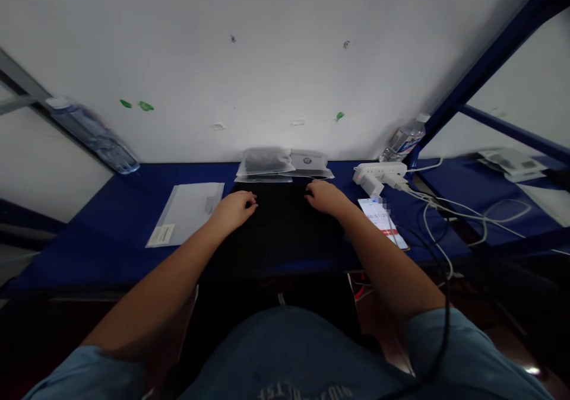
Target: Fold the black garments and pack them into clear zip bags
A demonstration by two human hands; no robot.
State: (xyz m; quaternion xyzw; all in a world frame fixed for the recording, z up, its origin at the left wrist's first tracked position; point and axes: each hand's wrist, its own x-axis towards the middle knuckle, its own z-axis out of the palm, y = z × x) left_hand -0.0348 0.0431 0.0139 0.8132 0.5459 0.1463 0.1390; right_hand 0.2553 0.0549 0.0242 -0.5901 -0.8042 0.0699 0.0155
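Well out to the left of the left hand (236,210), beyond it: a clear bottle (95,136), tilted, with a white cap at the raised end. Just beside the same hand, on its left: a pale flat packet (187,213) with a label at the near corner, flat on the blue table (111,210). At the left hand: fingers curled, down at the black sheet-like item (276,228); impossible to tell whether gripping it. Between both hands and toward the body from them: that black item, spread out on the table. Just beyond the hands, against the wall: clear bags (267,162), overlapping. At the right hand (327,197): fingers bent down at the item's far right part, grip likewise unclear. Right of that hand: a white power strip (378,168) with plugs in it, a phone (383,223) with a lit screen nearer the body, and a labelled bottle (404,140) tilted beyond the strip. Farther right: loose white cables (463,213).
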